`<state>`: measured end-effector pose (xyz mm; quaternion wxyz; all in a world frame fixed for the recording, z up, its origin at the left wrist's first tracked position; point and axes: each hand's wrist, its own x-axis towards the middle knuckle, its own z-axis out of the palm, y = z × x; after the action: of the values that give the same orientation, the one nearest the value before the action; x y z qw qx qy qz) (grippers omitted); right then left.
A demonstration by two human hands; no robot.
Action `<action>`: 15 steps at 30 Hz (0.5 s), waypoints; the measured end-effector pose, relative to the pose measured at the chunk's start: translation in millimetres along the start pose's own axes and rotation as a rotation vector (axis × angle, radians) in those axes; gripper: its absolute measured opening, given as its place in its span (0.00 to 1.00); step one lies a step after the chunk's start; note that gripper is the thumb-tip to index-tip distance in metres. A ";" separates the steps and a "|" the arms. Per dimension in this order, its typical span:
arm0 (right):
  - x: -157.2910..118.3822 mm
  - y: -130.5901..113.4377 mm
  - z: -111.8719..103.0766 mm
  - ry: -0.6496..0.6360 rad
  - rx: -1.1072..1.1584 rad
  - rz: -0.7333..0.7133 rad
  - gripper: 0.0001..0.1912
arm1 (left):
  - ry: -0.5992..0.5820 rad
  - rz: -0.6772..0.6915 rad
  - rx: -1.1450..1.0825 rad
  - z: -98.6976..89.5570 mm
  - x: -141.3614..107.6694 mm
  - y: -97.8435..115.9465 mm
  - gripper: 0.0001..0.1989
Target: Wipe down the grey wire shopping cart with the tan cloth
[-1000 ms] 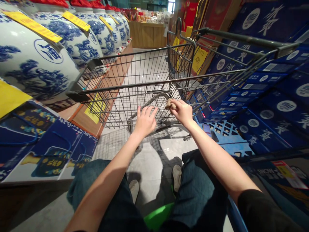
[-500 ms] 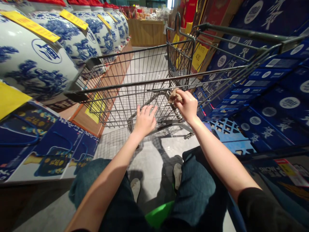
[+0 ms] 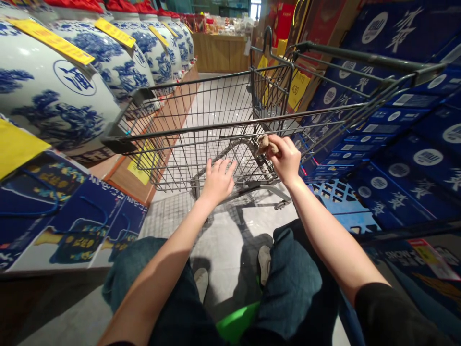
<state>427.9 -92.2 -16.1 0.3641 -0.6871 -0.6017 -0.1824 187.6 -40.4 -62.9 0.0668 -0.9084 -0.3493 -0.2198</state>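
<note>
In front of me a dark metal shopping cart (image 3: 187,129) stands side-on, with bare wire mesh and a folding seat section at its right. My right hand (image 3: 287,158) pinches a crumpled brownish cloth (image 3: 265,144) against the wires of the cart's near side, just below the top rail. My left hand (image 3: 218,179) lies with fingers spread at the lower mesh of the same side, holding nothing. Whether its fingertips press on the wires, I cannot tell.
Blue-and-white jars (image 3: 72,91) with red covers line a wooden shelf at left. Blue gift boxes (image 3: 82,221) sit below them. Stacked blue cartons (image 3: 399,192) rise at right beside a light-blue pallet (image 3: 345,204). Something green (image 3: 237,322) shows between my legs.
My right hand with the cloth has shifted slightly right and down along the cart's side. My left hand stays nearly in place. The view has moved a little.
</note>
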 end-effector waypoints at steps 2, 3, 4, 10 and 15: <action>-3.6 -0.6 7.4 -0.119 0.006 -0.038 0.17 | 0.001 -0.004 -0.002 -0.2 0.3 0.3 0.28; -4.9 -1.3 10.6 -0.178 0.012 -0.056 0.16 | -0.001 -0.006 -0.005 -0.4 0.5 0.1 0.28; -5.3 -1.5 12.7 -0.208 0.024 -0.065 0.16 | -0.002 -0.007 -0.008 -0.5 0.6 -0.2 0.28; 3.5 10.9 2.6 0.019 0.107 0.003 0.19 | 0.002 -0.010 -0.037 -1.3 0.2 -1.2 0.29; -7.6 9.9 8.5 -0.119 0.058 0.012 0.16 | -0.015 -0.003 -0.026 -2.6 0.5 -0.7 0.29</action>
<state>434.1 -91.5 -29.8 0.3488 -0.6895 -0.6230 -0.1215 186.5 -40.3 -60.3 0.0519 -0.9103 -0.3483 -0.2176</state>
